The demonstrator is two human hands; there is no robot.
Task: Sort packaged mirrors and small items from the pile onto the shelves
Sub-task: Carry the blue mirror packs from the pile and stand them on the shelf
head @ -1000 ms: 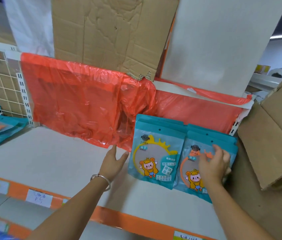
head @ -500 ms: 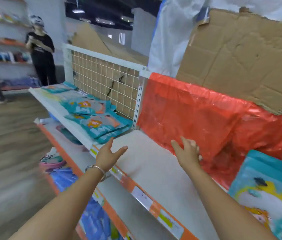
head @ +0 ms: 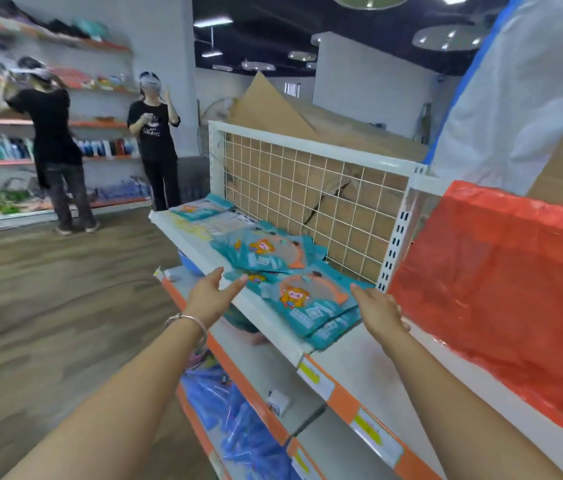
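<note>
Reaching with both arms toward the shelf (head: 266, 318), the person has the pile of packaged mirrors (head: 307, 303) lying straight ahead and between the two hands. The left hand (head: 214, 297) is spread, its fingers straight and its thumb out, holding nothing. It hangs in front of the shelf's white lip, with its fingertips near the pile's left edge. The right hand (head: 378, 311) is also spread and empty. It is over the shelf board itself, and its fingertips are just beside the right edge of the top packet; whether they touch it I cannot tell. The packets lie flat and overlapping. The pile's long axis runs along the shelf, away from the person and to the left, in front of the wire grid (head: 307, 188). The nearest packet is the topmost one and lies slightly askew to the lip. The right hand looks the nearer and better placed to slide under that packet from its right side, while the left would have to clear the lip first. A red plastic sheet (head: 498, 289) hangs behind the next bay on the right, well clear of the pile.
</note>
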